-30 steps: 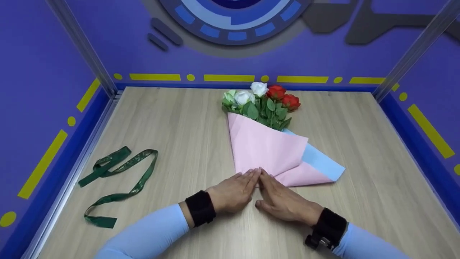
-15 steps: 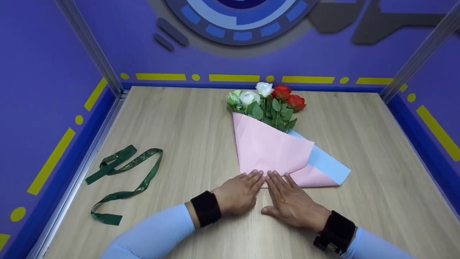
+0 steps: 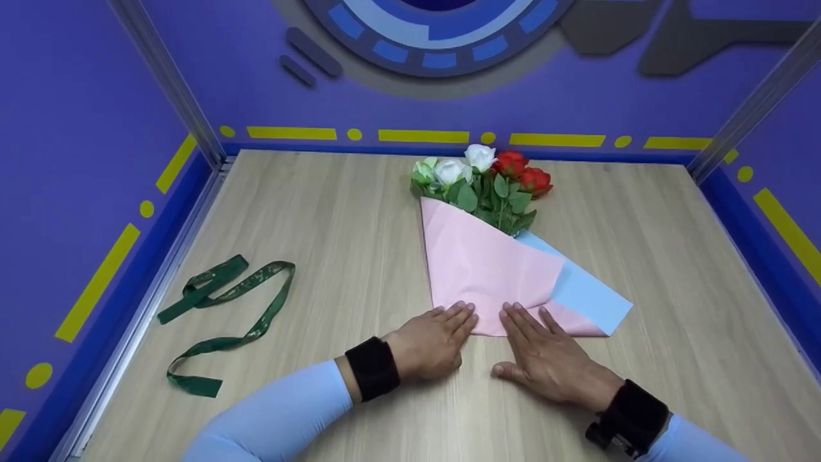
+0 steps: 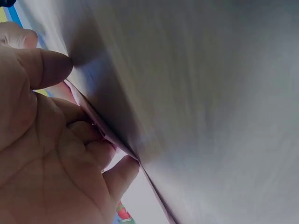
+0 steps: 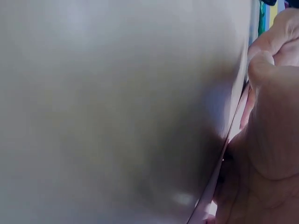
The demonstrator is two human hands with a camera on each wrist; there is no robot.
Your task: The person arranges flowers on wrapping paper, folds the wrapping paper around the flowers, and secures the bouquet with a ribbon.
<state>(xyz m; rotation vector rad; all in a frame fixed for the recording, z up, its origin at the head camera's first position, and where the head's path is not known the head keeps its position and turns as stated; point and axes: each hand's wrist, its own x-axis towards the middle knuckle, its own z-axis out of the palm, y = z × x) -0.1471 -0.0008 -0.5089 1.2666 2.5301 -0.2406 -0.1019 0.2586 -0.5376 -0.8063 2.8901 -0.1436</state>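
Observation:
A pink wrapping paper (image 3: 484,256) with a light blue inner side (image 3: 587,292) lies folded around a bunch of flowers. White roses (image 3: 453,172) and red roses (image 3: 534,182) with green leaves stick out of its top. My left hand (image 3: 431,340) presses its fingertips on the paper's lower left edge, fingers fairly straight. To its right, my right hand (image 3: 555,359) lies with fingers extended on the lower fold, thumb spread over the table. In both wrist views the fingers (image 4: 122,175) meet the thin edge of the paper (image 5: 219,172); the flower stems are hidden.
A dark green ribbon (image 3: 279,301) lies in loose loops on the wooden table (image 3: 340,224), left of the left hand. Blue-purple panels (image 3: 397,109) with yellow marks enclose the table at the back and both sides.
My right hand has slid to the right along the paper's lower edge, away from the left hand, with its fingers flattening. The left hand stays at the lower left edge.

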